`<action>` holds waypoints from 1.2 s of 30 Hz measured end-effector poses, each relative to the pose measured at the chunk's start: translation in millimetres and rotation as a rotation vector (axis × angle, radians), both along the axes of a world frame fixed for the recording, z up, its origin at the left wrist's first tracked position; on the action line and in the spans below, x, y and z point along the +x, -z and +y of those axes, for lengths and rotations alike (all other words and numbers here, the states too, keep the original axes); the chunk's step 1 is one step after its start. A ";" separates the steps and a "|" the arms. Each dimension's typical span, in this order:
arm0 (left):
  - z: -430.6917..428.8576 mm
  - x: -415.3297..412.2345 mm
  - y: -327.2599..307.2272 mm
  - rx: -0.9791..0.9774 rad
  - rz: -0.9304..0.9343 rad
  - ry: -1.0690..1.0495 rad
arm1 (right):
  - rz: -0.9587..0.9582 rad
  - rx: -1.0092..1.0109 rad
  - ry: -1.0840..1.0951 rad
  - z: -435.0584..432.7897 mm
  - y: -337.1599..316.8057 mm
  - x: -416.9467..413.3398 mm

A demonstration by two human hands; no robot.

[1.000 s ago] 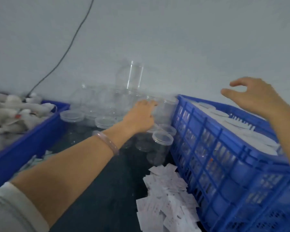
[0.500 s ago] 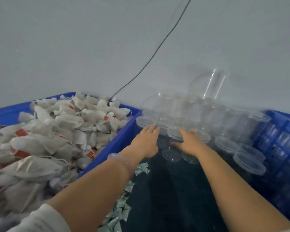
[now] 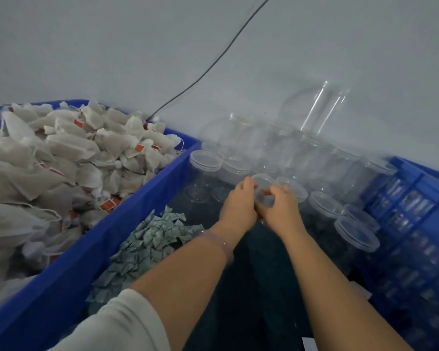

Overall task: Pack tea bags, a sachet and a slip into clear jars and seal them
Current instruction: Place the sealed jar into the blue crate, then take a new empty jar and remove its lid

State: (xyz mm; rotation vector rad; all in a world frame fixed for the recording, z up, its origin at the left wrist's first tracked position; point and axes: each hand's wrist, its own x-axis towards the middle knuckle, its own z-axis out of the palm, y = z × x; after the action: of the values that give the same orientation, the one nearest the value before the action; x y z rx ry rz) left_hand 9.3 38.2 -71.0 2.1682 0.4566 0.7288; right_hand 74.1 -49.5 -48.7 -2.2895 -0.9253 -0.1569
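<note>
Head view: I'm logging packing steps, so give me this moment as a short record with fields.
left grip: holds a clear jar
right grip: holds the same jar
jar contents: cannot tell
tea bags: heaped in the left crate
sachets: piled beside that crate
other jars: lidded, standing between the hands and the right crate

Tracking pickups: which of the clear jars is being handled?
The clear jar at the front of the cluster: the left hand and right hand grip it from either side, while the other jars stand untouched.
</note>
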 end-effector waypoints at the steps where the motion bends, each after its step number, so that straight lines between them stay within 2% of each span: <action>1: -0.2 0.6 -0.5 0.032 0.000 -0.030 | 0.001 0.004 0.002 0.5 0.3 -0.1; 4: -0.7 -1.4 0.5 0.077 0.010 -0.048 | -0.015 -0.006 0.006 0.5 -0.7 -0.8; 7: 4.0 -7.0 0.6 -0.016 0.008 -0.023 | -0.034 -0.032 -0.002 -4.6 -1.5 -3.1; 11: 6.1 -22.4 1.6 -0.041 0.013 0.069 | 0.078 0.055 -0.036 -24.8 -7.8 -10.0; 13: -4.2 -37.1 4.5 -0.157 -0.052 0.136 | 0.191 0.059 -0.085 -37.6 -11.7 -20.0; 15: -18.5 -53.4 11.2 -0.233 -0.098 0.177 | 0.271 -0.030 -0.137 -51.5 -16.5 -32.4; 20: -56.6 -85.0 32.1 -0.289 -0.186 0.129 | 0.316 -0.345 -0.191 -77.7 -31.0 -72.9; 22: -70.1 -94.7 38.6 -0.289 -0.222 0.157 | 0.279 -0.401 -0.172 -78.6 -31.1 -91.9; 24: -80.2 -104.2 44.3 -0.305 -0.253 0.176 | 0.123 -0.414 -0.107 -74.2 -21.5 -108.6; 26: -84.5 -112.2 47.2 -0.308 -0.267 0.137 | -0.042 -0.346 -0.080 -68.9 -8.5 -122.6; 28: -81.7 -117.4 47.0 -0.250 -0.253 0.080 | -0.120 -0.273 -0.096 -65.2 -1.3 -128.5; 33: -69.2 -119.9 51.8 -0.250 -0.213 0.081 | -0.140 -0.223 -0.159 -66.3 2.3 -119.9; 36: -56.0 -121.8 49.6 -0.312 -0.192 0.152 | -0.096 -0.209 -0.257 -66.8 -0.3 -117.8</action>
State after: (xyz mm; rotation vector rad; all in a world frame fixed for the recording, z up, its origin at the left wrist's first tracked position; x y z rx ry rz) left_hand -112.5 -17.8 -120.6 1.7999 0.2800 0.7209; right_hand -43.7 -116.3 -48.4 -2.3405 -1.3301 -0.0617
